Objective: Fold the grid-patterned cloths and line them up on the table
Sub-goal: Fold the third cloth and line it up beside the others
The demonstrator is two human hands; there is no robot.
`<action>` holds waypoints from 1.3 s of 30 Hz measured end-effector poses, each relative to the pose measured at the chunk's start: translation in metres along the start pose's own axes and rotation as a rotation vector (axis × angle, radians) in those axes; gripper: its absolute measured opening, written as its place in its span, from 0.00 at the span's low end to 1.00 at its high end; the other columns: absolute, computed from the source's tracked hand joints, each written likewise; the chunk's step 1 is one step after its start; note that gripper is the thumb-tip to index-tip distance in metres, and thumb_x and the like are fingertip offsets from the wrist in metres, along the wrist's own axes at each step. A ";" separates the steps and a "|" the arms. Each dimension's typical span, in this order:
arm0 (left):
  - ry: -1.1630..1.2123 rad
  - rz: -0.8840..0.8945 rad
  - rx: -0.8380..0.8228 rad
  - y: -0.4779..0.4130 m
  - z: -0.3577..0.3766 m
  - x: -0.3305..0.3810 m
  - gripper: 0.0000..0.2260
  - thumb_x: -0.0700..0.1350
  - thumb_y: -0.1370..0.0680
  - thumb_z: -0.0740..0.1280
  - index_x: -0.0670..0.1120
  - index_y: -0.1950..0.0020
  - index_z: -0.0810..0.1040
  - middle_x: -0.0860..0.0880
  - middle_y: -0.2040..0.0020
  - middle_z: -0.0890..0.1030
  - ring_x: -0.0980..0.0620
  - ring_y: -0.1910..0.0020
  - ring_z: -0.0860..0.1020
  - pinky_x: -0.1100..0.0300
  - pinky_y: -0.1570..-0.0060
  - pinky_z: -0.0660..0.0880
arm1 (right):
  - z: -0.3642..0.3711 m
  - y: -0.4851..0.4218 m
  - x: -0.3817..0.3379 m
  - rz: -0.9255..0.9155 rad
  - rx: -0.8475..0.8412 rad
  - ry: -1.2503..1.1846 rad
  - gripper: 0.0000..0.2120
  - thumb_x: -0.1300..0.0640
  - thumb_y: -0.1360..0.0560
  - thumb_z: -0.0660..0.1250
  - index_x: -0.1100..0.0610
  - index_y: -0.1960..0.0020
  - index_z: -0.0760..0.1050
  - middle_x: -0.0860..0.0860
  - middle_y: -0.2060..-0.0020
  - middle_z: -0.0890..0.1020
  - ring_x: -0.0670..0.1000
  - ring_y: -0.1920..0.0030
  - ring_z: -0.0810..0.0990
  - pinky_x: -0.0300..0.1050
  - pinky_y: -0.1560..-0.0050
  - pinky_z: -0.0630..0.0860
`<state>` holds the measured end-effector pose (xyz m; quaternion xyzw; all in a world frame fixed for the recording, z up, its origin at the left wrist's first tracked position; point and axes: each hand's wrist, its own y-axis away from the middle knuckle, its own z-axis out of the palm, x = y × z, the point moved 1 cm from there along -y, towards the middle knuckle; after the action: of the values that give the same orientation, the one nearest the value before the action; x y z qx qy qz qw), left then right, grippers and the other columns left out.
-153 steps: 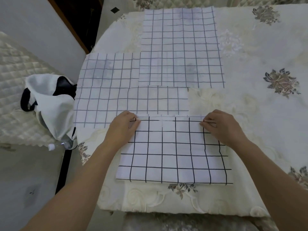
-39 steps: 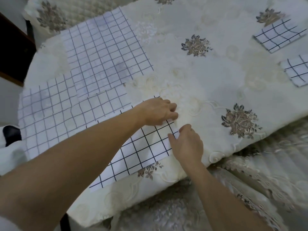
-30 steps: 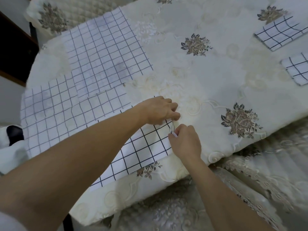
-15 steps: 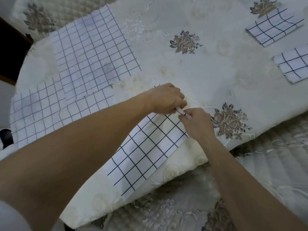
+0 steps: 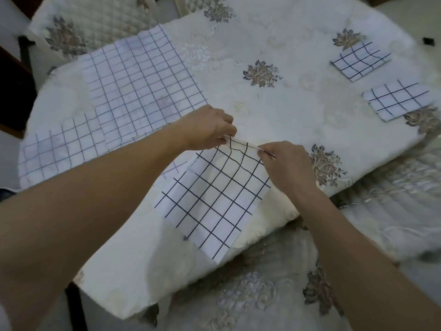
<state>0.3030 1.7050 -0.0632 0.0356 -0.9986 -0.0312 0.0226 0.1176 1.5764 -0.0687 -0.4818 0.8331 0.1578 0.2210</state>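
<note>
A white cloth with a bold black grid (image 5: pixel 214 201), folded to a rectangle, hangs lifted at its far edge over the table's near edge. My left hand (image 5: pixel 210 130) pinches its far left corner and my right hand (image 5: pixel 284 161) pinches its far right corner. Two unfolded cloths with fine blue-grey grids lie flat at the left: a large one (image 5: pixel 140 77) further back and another (image 5: pixel 62 151) nearer, partly under my left forearm. Two small folded black-grid cloths (image 5: pixel 360 62) (image 5: pixel 401 99) lie side by side at the far right.
The table wears a cream embroidered tablecloth (image 5: pixel 274 111) with brown flower motifs; its skirt hangs down in front. A quilted chair back (image 5: pixel 95 22) stands behind the table at the upper left. A dark doorway sits at the far left.
Both hands pinched the black-grid cloth's right end, lifted it and swung it rightward, so it now hangs diagonally. My view has turned right, bringing the folded cloths closer to centre.
</note>
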 end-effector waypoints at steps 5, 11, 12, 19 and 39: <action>0.081 -0.020 0.184 0.067 -0.006 0.007 0.05 0.38 0.25 0.73 0.43 0.50 0.83 0.45 0.55 0.81 0.43 0.57 0.79 0.48 0.63 0.78 | 0.009 0.048 -0.030 -0.067 0.062 0.053 0.12 0.52 0.19 0.62 0.54 0.46 0.84 0.53 0.53 0.86 0.58 0.52 0.83 0.52 0.52 0.79; 0.173 -0.064 0.245 0.142 0.022 0.022 0.10 0.36 0.27 0.74 0.45 0.47 0.85 0.46 0.49 0.83 0.45 0.56 0.80 0.54 0.62 0.78 | 0.061 0.116 -0.051 -0.146 0.064 0.020 0.10 0.58 0.22 0.67 0.55 0.43 0.84 0.50 0.48 0.86 0.56 0.49 0.83 0.53 0.51 0.81; 0.198 -0.074 0.248 0.152 0.030 0.023 0.11 0.35 0.26 0.73 0.46 0.46 0.85 0.47 0.48 0.83 0.45 0.55 0.80 0.55 0.61 0.78 | 0.072 0.125 -0.051 -0.163 0.072 0.035 0.10 0.59 0.24 0.68 0.55 0.44 0.84 0.50 0.48 0.86 0.55 0.48 0.83 0.53 0.52 0.81; 0.278 -0.087 0.215 0.192 0.087 0.030 0.13 0.34 0.27 0.74 0.45 0.44 0.84 0.45 0.43 0.83 0.42 0.50 0.82 0.50 0.55 0.81 | 0.133 0.156 -0.038 -0.214 0.062 0.102 0.10 0.61 0.26 0.73 0.55 0.46 0.85 0.48 0.49 0.85 0.54 0.48 0.82 0.47 0.53 0.82; 0.340 -0.195 0.192 0.228 0.144 0.034 0.16 0.47 0.23 0.64 0.43 0.38 0.80 0.43 0.34 0.77 0.44 0.35 0.76 0.48 0.42 0.78 | 0.169 0.168 -0.030 -0.410 0.126 0.257 0.08 0.54 0.22 0.66 0.54 0.49 0.83 0.52 0.45 0.84 0.59 0.46 0.79 0.53 0.52 0.80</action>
<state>0.2459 1.9387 -0.1907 0.1388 -0.9707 0.0683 0.1840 0.0206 1.7605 -0.1883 -0.6423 0.7473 -0.0054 0.1703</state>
